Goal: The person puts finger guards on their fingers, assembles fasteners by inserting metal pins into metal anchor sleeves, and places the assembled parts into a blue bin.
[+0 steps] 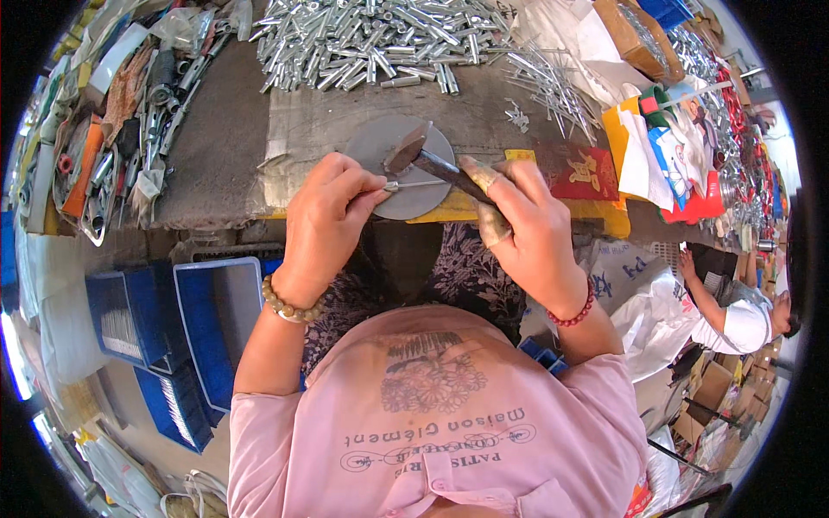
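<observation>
My left hand (330, 216) pinches a thin metal pin (414, 184), holding it flat on a round grey metal disc (380, 142) at the bench's front edge. My right hand (528, 231) grips the dark handle of a small hammer (413, 152). The hammer head hangs just above the disc, near the pin's tip. A worn cloth wrap covers my right index finger. I wear a bead bracelet on the left wrist and a red one on the right.
A heap of short silver metal tubes (371, 43) lies at the back of the bench, with loose thin pins (553, 86) to its right. Tools and clutter (112, 129) crowd the left side. Blue trays (190, 328) stand below left. Another person (743, 319) sits at the right.
</observation>
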Demonstrator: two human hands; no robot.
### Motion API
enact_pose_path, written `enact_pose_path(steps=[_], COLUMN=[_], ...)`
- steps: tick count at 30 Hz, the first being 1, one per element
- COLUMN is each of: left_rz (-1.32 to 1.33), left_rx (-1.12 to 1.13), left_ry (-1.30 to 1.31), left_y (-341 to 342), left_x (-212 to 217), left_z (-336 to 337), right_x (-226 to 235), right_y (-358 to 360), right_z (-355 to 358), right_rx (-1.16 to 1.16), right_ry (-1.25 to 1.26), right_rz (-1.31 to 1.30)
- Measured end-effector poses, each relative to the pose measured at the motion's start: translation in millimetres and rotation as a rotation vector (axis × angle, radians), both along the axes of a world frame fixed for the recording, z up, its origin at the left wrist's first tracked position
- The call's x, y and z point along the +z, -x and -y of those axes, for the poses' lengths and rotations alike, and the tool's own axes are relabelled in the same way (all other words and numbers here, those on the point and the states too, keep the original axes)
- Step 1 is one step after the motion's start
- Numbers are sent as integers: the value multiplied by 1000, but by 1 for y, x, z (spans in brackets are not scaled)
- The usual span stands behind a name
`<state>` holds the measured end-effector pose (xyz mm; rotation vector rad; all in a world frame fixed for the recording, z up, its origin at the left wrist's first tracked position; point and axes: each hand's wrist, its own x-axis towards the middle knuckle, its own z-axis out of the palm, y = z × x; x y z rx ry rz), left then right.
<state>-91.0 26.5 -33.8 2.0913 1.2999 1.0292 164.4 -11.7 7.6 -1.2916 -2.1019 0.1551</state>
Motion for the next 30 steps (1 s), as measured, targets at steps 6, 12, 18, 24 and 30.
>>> enact_pose_path(steps=[6,12,18,24,30], left_rz=[20,22,50,28,21], left_rx=[-20,-12,-32,-38,-32], left_ry=[-44,-21,4,-31,-8], left_y=[-1,0,1,4,1], left_x=[0,1,0,-4,-3], left_z=[1,-1,-1,-4,-1], right_x=[3,8,-8,-12,-20], right_y=[8,8,5,5,12], right_z=[13,20,17,15,24], right_rx=[28,21,55,17,5], right_ry=[34,-67,-84,-83,14], right_rz=[145,10,26,56,78])
